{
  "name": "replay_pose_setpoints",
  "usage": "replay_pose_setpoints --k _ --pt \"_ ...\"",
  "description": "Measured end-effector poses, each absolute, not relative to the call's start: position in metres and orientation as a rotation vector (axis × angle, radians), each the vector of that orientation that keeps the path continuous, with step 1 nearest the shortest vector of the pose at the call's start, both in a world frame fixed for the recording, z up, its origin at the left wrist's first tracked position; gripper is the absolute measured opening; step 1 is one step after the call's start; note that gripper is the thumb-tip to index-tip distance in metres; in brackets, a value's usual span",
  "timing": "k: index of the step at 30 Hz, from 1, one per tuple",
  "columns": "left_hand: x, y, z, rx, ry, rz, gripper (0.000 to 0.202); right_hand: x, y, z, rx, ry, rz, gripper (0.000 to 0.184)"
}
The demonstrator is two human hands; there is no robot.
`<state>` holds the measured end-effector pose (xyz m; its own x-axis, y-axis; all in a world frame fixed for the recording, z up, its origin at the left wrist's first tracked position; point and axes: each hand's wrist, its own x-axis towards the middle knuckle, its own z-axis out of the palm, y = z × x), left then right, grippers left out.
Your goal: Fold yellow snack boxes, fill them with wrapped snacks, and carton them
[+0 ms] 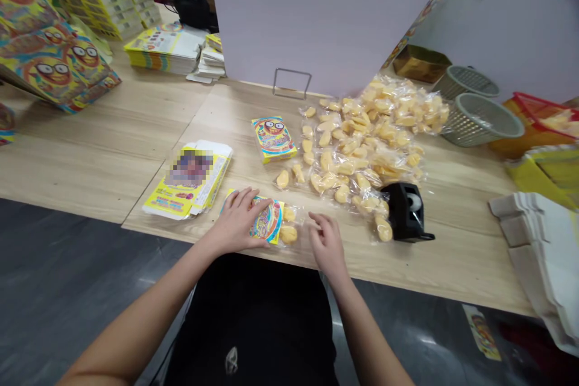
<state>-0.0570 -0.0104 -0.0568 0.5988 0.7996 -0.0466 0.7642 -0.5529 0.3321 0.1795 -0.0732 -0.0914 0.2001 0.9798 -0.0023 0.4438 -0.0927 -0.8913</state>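
My left hand (239, 220) lies across a small yellow and blue printed box (274, 223), fingers over its top and thumb along the near edge, holding it on the table. Yellow pieces in clear wrap (288, 234) stick out of the box's right end; how far they reach inside is hidden. Just right of them is my right hand (326, 244), fingers loosely bent and apart, nothing visible in it. Another closed box (274, 137) with a cartoon face lies farther back. To the left are flat printed cartons (181, 193), stacked.
A large heap of wrapped yellow pieces (362, 139) spreads at centre right. Beside it stands a black tape dispenser (407, 214). Grey baskets (482, 120) and a red bin (538, 114) sit at right. Folded white cartons (538, 247) overhang the right edge. Stacked boxes (58, 54) stand far left.
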Motion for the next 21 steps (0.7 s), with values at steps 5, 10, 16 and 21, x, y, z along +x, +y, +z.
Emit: replay_pose_setpoints --k 5,10,16,21 --pt "-0.055 -0.009 -0.056 2.504 1.278 0.206 0.094 0.172 -0.060 -0.067 -1.394 -0.768 1.710 0.036" --pt "-0.054 -0.013 -0.061 2.473 1.297 0.277 0.097 0.132 -0.039 -0.065 -1.225 -0.715 1.871 0.035" --pt "-0.051 -0.007 -0.015 2.394 1.151 0.427 0.076 0.142 -0.042 -0.026 -1.399 -1.407 1.325 0.021" --pt "-0.028 0.006 -0.018 2.278 0.719 0.902 0.063 0.179 -0.063 0.044 -1.237 -1.973 0.494 0.037"
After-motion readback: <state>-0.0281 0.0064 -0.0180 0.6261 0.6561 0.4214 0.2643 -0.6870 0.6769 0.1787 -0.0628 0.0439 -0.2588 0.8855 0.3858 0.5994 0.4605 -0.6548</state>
